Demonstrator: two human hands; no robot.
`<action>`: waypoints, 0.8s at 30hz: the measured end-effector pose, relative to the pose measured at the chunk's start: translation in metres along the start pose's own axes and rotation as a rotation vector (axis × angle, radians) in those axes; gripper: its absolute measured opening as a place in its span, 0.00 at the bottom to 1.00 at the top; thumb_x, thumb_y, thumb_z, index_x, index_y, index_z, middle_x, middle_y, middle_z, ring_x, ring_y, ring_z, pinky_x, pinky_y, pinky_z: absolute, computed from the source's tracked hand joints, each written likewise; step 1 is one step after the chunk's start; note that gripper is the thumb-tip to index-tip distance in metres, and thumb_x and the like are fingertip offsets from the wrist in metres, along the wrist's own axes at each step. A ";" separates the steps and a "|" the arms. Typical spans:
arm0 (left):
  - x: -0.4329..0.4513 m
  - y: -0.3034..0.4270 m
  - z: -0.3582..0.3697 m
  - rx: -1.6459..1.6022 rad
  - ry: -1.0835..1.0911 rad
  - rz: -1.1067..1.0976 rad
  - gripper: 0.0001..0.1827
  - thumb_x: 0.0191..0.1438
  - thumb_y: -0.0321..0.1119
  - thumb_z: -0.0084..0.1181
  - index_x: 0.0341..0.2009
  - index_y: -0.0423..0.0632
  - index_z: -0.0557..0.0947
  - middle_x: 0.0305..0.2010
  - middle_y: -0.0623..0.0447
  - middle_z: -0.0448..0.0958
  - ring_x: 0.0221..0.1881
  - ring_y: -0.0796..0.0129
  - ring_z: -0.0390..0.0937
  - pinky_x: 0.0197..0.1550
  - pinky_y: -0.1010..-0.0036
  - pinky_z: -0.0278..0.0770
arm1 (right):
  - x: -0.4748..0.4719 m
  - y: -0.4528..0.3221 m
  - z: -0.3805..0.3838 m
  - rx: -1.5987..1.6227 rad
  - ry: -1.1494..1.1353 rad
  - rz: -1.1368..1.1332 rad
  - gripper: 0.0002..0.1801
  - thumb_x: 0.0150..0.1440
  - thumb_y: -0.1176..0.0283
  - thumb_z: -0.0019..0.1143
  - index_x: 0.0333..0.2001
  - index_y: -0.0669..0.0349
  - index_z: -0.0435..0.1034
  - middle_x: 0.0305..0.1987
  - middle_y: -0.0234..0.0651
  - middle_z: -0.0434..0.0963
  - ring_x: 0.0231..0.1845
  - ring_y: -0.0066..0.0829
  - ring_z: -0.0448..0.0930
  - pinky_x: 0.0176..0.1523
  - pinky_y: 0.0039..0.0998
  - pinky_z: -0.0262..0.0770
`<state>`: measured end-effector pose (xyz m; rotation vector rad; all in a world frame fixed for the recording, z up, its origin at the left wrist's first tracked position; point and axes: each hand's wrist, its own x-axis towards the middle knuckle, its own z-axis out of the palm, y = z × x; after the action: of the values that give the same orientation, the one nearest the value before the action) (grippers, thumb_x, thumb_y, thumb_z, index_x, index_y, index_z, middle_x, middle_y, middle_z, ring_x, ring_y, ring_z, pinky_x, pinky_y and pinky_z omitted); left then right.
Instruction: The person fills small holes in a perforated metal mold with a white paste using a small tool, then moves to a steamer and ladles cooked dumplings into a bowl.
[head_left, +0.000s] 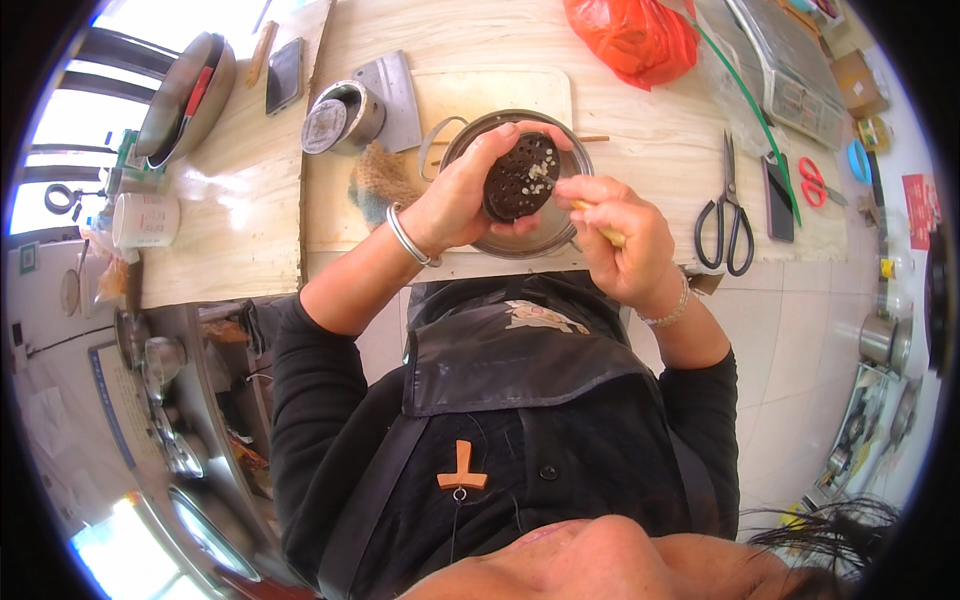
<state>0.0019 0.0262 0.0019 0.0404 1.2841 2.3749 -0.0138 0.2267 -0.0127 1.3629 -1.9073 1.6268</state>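
A dark round disc (517, 193), pierced with many small holes, is gripped at its rim by my left hand (469, 184). Pale whitish crumbs (540, 174) cling to its upper right face. My right hand (622, 229) holds a thin tool by its yellowish handle (600, 221), with the tip at or close to the crumbs; its exact shape is hard to make out. Both hands are above a round metal pan (491, 246), which the disc and hands partly cover. Beneath the pan lies a pale cutting board (495, 86).
Left of the pan are a knitted cloth (381, 180), a metal cylinder (360, 124) and a broad metal blade (394, 97). Black-handled scissors (725, 206), a phone (778, 202) and red-handled scissors (812, 180) lie right. A red plastic bag (637, 37) and a scale (795, 75) stand behind.
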 end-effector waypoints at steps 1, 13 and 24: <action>-0.001 -0.001 -0.001 0.036 0.012 0.010 0.29 0.64 0.57 0.35 0.53 0.46 0.72 0.37 0.50 0.77 0.22 0.67 0.73 0.18 0.78 0.65 | 0.001 -0.005 -0.004 -0.021 -0.032 -0.028 0.12 0.55 0.86 0.56 0.41 0.66 0.65 0.47 0.53 0.78 0.37 0.45 0.83 0.38 0.34 0.82; -0.002 0.005 -0.007 -0.095 -0.057 -0.036 0.39 0.61 0.63 0.32 0.61 0.41 0.67 0.36 0.48 0.78 0.20 0.64 0.72 0.16 0.79 0.61 | -0.004 0.004 -0.002 0.054 0.091 -0.054 0.15 0.57 0.89 0.53 0.45 0.66 0.59 0.47 0.57 0.77 0.38 0.39 0.84 0.40 0.30 0.83; -0.007 0.006 0.001 0.029 0.007 -0.002 0.33 0.63 0.61 0.36 0.54 0.44 0.74 0.31 0.48 0.79 0.19 0.70 0.73 0.14 0.81 0.60 | -0.003 -0.003 -0.004 -0.042 -0.003 -0.016 0.13 0.55 0.88 0.56 0.42 0.65 0.64 0.47 0.53 0.78 0.37 0.41 0.84 0.40 0.30 0.81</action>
<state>0.0063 0.0217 0.0087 0.0402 1.3214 2.3566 -0.0111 0.2318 -0.0113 1.3614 -1.9166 1.5691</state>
